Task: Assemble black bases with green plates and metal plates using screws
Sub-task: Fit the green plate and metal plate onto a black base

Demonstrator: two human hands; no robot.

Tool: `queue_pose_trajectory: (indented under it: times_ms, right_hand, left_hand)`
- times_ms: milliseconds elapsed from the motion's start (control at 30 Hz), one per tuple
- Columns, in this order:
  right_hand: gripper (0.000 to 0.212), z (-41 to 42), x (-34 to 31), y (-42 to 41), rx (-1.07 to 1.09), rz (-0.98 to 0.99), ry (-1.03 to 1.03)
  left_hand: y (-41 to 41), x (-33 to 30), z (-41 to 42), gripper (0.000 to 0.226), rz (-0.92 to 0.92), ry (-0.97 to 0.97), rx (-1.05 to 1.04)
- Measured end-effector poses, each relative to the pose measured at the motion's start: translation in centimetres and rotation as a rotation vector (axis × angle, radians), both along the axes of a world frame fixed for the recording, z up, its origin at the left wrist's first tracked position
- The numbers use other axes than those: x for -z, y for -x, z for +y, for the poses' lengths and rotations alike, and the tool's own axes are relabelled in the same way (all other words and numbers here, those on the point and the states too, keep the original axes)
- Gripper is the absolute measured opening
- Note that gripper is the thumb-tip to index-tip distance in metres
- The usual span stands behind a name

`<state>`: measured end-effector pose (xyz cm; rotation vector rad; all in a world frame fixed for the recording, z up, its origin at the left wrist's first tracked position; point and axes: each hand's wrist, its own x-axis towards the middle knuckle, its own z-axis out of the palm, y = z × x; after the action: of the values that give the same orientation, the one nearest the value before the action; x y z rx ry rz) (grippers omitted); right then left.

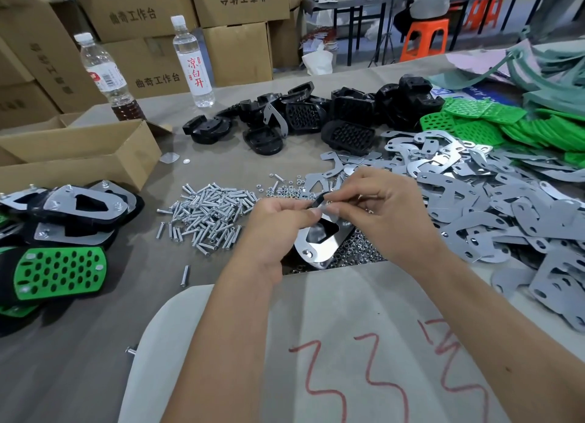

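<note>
My left hand [278,216] grips a black base with a metal plate [319,245] on it, held tilted above the table's middle. My right hand [376,207] pinches the top end of that assembly with thumb and fingertips; whatever small part sits between them is hidden. Loose screws [205,213] lie in a heap to the left of my hands, and small nuts [357,251] are spread under them. Black bases [316,115] are piled at the back, metal plates [474,201] to the right, green plates [474,121] at the far right.
Finished assemblies [60,232] are stacked at the left edge. An open cardboard box [79,156] and two bottles [193,61] stand at the back left. A white sheet [316,343] with red marks lies in front of me. A person sits at a far table.
</note>
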<state>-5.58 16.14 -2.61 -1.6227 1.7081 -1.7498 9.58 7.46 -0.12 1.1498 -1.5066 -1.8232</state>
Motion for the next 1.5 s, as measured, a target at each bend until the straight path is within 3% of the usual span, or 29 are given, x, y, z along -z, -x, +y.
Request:
queue_pose_trajectory:
  times_ms: [233,767,833,900,1067,1300,1500]
  right_hand:
    - [0.01,0.0,0.3,0.3,0.016,-0.081,-0.027]
    - [0.02,0.3,-0.7,0.4,0.029,0.311,-0.028]
    - [0.018,0.3,-0.6,0.5,0.017,0.269,-0.043]
    - [0.017,0.3,-0.4,0.5,-0.008,0.122,-0.054]
    - [0.014,0.1,0.0,0.6,-0.065,-0.088,-0.01]
    - [0.012,0.1,0.3,0.8,-0.039,-0.191,-0.053]
    - [0.013,0.3,-0.1,0.4,-0.044,-0.112,-0.044]
  left_hand:
    - [0.1,0.0,-0.3,0.023,-0.003,-0.022,0.024]
    - [0.5,0.3,0.3,0.013,-0.004,0.089,0.048]
    - [0.5,0.3,0.2,0.004,-0.005,0.096,0.059]
    - [0.5,0.5,0.1,0.014,-0.013,0.1,0.068]
    - [0.5,0.4,0.1,0.012,-0.017,0.08,0.035]
    - [0.6,0.4,0.2,0.018,-0.014,0.048,0.03]
    - [0.6,0.5,0.0,0.025,-0.033,0.035,0.003]
